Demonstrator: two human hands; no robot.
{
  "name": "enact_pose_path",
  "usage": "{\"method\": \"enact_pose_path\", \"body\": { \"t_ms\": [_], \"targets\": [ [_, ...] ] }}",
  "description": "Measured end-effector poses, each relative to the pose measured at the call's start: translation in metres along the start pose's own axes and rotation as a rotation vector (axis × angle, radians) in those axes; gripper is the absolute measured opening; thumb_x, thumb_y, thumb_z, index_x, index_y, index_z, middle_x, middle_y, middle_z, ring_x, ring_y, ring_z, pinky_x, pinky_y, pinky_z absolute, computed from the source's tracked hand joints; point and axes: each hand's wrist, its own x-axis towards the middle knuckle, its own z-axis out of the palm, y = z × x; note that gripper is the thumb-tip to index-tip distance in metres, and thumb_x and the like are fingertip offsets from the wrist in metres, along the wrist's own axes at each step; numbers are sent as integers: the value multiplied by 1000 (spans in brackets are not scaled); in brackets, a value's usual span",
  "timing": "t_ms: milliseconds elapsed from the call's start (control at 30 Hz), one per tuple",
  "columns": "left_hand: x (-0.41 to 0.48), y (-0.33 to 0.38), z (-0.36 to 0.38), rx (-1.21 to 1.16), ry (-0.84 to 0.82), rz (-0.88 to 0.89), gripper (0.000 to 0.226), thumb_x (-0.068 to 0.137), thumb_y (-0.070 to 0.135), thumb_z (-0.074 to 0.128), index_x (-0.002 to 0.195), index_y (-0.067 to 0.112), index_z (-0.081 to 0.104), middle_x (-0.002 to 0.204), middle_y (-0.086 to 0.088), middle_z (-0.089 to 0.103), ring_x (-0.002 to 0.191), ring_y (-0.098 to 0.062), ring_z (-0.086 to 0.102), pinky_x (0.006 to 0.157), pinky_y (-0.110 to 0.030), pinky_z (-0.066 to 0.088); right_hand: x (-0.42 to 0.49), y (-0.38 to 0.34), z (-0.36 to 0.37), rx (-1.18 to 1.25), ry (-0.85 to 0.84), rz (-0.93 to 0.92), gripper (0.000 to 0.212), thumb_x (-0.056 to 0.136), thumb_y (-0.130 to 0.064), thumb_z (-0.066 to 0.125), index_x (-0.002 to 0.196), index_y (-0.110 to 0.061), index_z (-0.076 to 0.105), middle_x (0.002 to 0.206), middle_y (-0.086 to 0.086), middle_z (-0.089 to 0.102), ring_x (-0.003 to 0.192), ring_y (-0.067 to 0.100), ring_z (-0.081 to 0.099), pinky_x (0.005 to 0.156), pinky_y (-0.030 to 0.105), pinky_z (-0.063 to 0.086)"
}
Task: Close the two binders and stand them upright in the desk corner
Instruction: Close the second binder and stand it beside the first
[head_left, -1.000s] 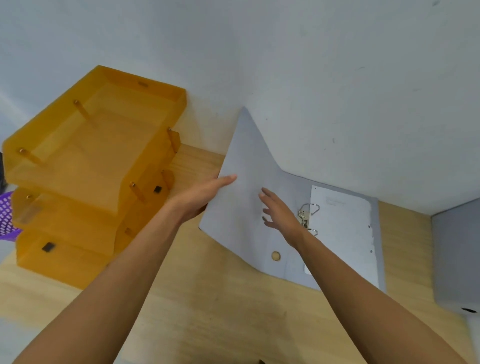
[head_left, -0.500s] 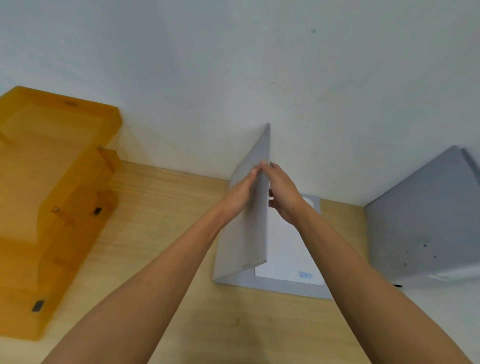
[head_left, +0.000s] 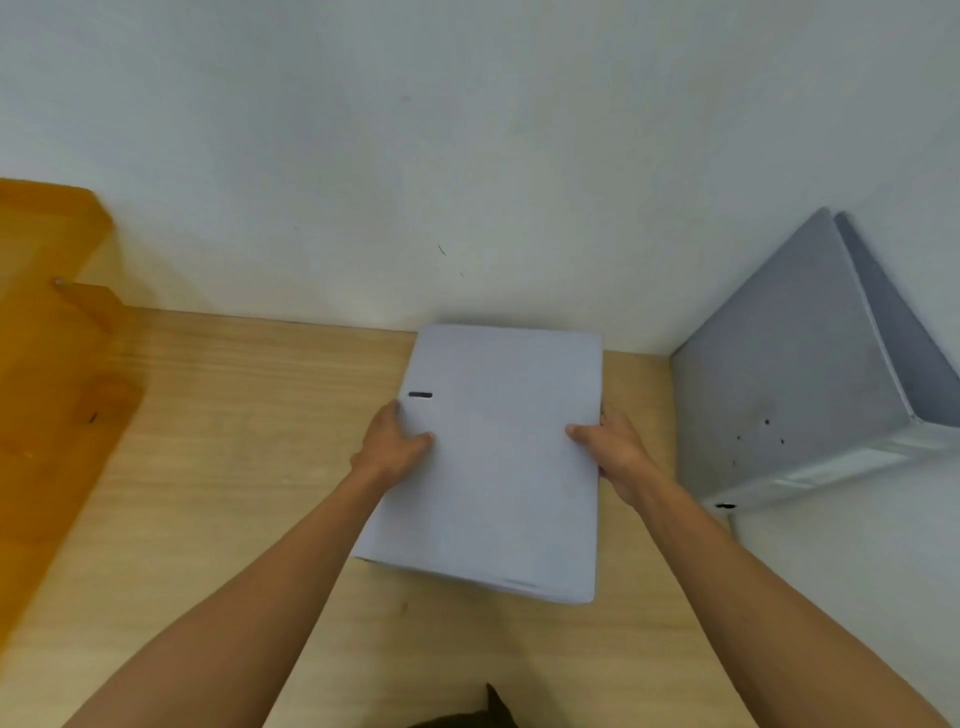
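A grey binder (head_left: 498, 467) lies closed and flat on the wooden desk (head_left: 234, 441), its far edge near the wall. My left hand (head_left: 392, 447) grips its left edge, thumb on the cover just below a small black slot. My right hand (head_left: 613, 452) grips its right edge, thumb on top. A second grey binder (head_left: 789, 384) stands closed in the right corner, leaning against the wall.
An orange translucent stack of paper trays (head_left: 52, 338) stands at the left side of the desk. White walls close the desk at the back and right. A dark object (head_left: 467, 717) shows at the bottom edge.
The cover of the binder, held upright half a second ago, has come down shut. Both hands have shifted from the cover's top edge to the binder's left and right sides.
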Motion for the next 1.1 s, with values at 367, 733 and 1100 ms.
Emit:
{"method": "enact_pose_path", "body": {
  "t_ms": [367, 733, 1100],
  "targets": [
    [-13, -27, 47, -65, 94, -190, 83, 78, 35, 86, 138, 8, 37, 127, -7, 61, 103, -25, 63, 83, -35, 49, 15, 81, -9, -429, -109, -61, 79, 95, -14, 62, 162, -11, 21, 170, 12, 19, 157, 25, 22, 124, 31, 20],
    [-33, -18, 69, -414, -18, -401, 71, 78, 69, 68, 119, 11, 71, 101, -4, 79, 85, -21, 72, 74, -35, 53, -4, 82, -7, -386, -353, 86, 77, 102, -57, 42, 165, -31, 8, 173, -1, -16, 158, 27, -21, 127, 52, -2],
    [-76, 62, 97, -752, -554, -73, 63, 83, 52, 76, 136, 20, 66, 136, -14, 70, 123, -32, 68, 94, -46, 59, -39, 28, -10, -124, -230, -140, 94, 84, -85, 22, 164, -36, 13, 173, -3, 14, 160, 23, 11, 127, 56, 10]
  ]
}}
